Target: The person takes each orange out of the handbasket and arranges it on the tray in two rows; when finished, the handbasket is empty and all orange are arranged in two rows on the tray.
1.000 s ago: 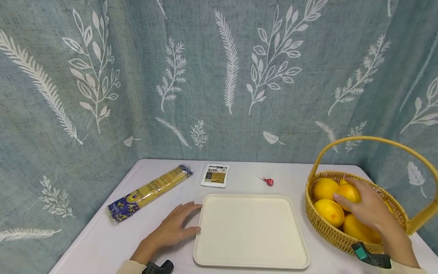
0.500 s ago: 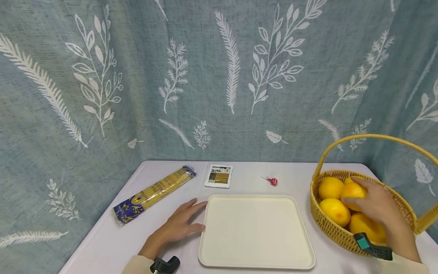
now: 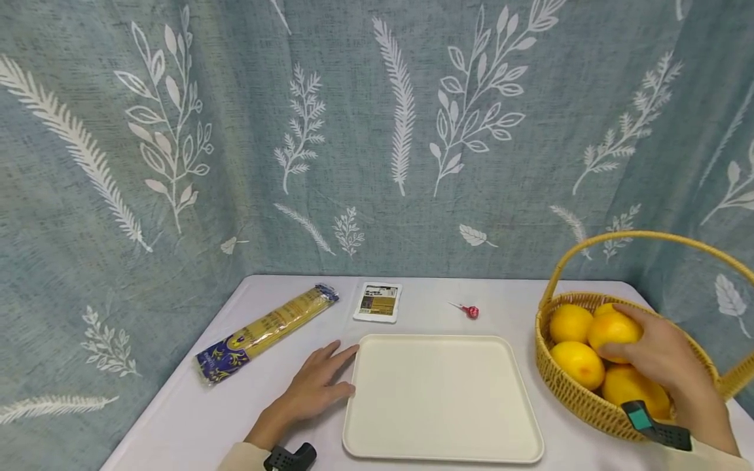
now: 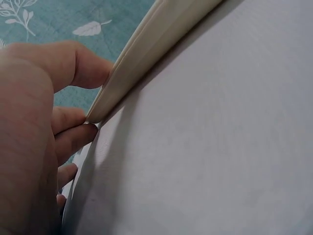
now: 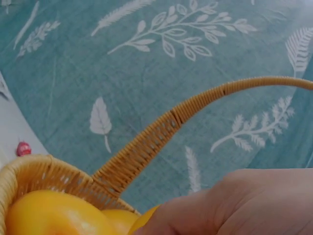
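Right hand (image 3: 665, 347): thumb and fingers clamped on a yellow fruit (image 3: 612, 332), which lies atop the other fruits (image 3: 577, 364) in the basket (image 3: 556, 390), beneath its arched handle. Left hand (image 3: 318, 386): fingers apart, with thumb and index fingertip touching the left edge of the tray (image 3: 442, 399). The tray lies between left hand and basket on the table (image 3: 188, 432). Beyond it, left to right: noodles (image 3: 265, 333), a sachet (image 3: 378, 303) and a lollipop (image 3: 471, 312).
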Motion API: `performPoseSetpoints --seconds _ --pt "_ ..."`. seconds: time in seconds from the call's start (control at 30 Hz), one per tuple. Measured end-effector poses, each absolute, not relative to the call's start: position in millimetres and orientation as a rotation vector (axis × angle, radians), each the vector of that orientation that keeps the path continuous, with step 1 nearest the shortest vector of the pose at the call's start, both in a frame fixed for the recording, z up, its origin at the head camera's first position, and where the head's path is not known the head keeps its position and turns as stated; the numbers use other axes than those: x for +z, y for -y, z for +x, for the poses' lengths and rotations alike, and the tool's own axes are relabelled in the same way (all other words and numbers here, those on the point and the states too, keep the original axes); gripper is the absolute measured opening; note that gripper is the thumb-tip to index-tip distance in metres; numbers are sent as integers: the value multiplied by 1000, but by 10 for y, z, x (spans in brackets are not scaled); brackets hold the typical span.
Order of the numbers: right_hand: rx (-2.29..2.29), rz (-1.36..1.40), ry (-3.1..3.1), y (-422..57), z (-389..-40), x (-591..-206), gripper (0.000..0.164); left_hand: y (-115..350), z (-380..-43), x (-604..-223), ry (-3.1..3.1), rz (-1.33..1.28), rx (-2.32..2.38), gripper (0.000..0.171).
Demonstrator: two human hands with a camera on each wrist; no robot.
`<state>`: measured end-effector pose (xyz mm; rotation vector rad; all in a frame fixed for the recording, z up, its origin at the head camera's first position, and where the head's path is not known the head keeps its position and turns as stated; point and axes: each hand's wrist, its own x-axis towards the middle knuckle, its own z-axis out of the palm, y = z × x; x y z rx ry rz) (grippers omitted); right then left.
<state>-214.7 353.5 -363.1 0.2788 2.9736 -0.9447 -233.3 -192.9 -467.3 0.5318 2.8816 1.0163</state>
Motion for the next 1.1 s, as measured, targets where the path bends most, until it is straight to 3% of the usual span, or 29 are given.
performPoseSetpoints --seconds 0.27,0.53,1.1 --pt "-886 224 -3025 -3403 -2126 -3513 98 1920 -2345 -4701 -2893 516 1006 71" --pt "-855 13 -3372 -3044 -2109 -3516 79 1919 -2348 -4702 -2896 515 1012 70" --pt "-1138 -402 -3293 -2186 -2192 -3720 76 1916 -2356 -4704 -2928 515 1000 71"
